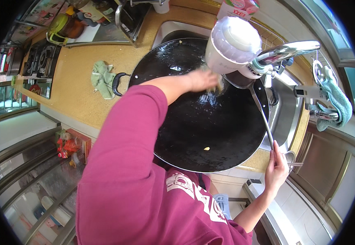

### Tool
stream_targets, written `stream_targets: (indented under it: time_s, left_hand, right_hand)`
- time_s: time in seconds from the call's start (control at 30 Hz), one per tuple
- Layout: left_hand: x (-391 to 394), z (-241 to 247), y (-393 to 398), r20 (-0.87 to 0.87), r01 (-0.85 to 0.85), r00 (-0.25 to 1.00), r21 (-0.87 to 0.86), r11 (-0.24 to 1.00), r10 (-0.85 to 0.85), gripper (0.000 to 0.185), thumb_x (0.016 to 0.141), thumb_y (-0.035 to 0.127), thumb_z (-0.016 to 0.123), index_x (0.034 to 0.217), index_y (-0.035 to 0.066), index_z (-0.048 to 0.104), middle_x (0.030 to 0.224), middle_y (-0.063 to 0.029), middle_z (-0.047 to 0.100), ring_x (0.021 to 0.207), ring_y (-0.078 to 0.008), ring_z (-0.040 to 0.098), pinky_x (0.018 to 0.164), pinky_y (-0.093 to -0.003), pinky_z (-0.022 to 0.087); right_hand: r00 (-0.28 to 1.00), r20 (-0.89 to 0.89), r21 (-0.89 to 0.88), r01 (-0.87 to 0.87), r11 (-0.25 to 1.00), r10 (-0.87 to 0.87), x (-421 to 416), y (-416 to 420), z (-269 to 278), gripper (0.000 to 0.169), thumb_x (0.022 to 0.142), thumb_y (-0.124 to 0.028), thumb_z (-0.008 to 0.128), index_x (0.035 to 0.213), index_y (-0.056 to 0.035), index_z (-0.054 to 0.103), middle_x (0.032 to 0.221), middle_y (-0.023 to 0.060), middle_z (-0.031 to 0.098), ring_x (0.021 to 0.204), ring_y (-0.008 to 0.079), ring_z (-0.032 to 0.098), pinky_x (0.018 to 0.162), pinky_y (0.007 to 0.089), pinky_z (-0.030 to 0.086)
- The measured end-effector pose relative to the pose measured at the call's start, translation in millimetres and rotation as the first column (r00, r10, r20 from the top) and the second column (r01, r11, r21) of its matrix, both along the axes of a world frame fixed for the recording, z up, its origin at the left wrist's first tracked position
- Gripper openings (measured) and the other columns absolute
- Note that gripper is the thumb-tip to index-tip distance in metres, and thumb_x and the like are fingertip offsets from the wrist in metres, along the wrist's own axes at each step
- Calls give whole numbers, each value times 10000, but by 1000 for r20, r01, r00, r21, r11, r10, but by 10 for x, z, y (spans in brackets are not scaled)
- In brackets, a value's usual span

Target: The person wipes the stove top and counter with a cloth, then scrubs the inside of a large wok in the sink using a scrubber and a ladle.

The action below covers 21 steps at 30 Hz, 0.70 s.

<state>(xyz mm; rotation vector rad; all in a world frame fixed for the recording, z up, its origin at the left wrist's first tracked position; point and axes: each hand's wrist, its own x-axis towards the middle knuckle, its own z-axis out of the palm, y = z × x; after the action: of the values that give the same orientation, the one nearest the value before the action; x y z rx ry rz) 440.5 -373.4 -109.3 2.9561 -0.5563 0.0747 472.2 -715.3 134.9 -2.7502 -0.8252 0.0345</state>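
A large black wok (214, 128) with side handles rests over the sink, its inside wet and shiny. My left hand (205, 80), blurred, reaches into its middle and presses a blurred pale-brown scrubber (218, 87) on the surface; the exact kind is unclear. My right hand (277, 168) grips the long metal handle of a ladle (264, 118) at the wok's right rim. The ladle's head lies inside the wok, partly hidden by a white faucet water filter (234, 46). One small yellowish food scrap (206, 148) sticks near the wok's front.
The chrome faucet (287, 50) and filter overhang the wok's right side. A steel sink (283, 122) shows beneath. On the counter (76, 88) lies a green cloth (101, 79) beside the left handle. A rack (110, 33) with bottles and a gas stove (41, 61) stand farther left.
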Motion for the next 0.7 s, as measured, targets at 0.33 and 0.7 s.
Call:
stream_targets:
  time_s: [0.33, 0.7]
  left_hand:
    - [460, 85, 20, -181, -375, 925, -587, 718, 335, 369, 828, 301, 516, 1128, 88, 544, 1166, -150, 539, 1118, -253, 474, 927, -342, 385]
    - [-217, 488, 1053, -17, -284, 951, 352, 892, 310, 237, 785, 170, 518, 999, 93, 585, 1065, -55, 467, 938, -233, 501, 706, -340, 497]
  right_hand:
    - [1000, -8, -4, 20, 1000, -20, -29, -15, -55, 304, 847, -98, 557, 1136, -181, 599, 724, 80, 572, 591, 191, 553, 558, 289, 439]
    - [999, 31, 18, 22, 1000, -23, -167, -117, -55, 308, 845, -90, 561, 1137, -179, 601, 701, 68, 560, 574, 174, 533, 539, 283, 430]
